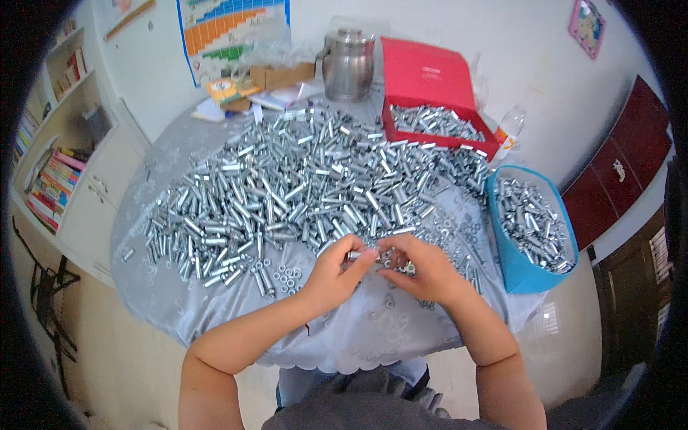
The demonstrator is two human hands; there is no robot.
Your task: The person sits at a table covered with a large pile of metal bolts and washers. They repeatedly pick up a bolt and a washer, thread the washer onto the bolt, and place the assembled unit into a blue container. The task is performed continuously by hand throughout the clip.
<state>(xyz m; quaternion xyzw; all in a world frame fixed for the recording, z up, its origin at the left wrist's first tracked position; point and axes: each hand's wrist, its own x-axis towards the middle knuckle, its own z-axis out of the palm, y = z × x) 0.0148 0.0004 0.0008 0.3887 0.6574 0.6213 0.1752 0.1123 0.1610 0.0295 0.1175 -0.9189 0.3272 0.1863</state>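
Note:
My left hand (335, 274) is closed, with thumb and fingers pinching a short silver metal sleeve anchor (354, 255). My right hand (424, 271) is close beside it, fingers curved and thumb apart from the index finger. Small silver nuts (407, 268) show under and between those right fingers; whether any is touched, I cannot tell. Beyond both hands spreads a big heap of similar shiny sleeve anchors (308, 183). More loose nuts (289, 278) lie to the left of my left hand, and washers and nuts (448, 233) are scattered past my right hand.
A grey patterned cloth (344, 333) covers the round table. At the back right stands an open red box (430, 79) of metal parts, with a plastic bottle (509, 129) beside it. A blue fabric bin (527, 276) holds more parts. A steel jug (349, 68) stands behind the heap.

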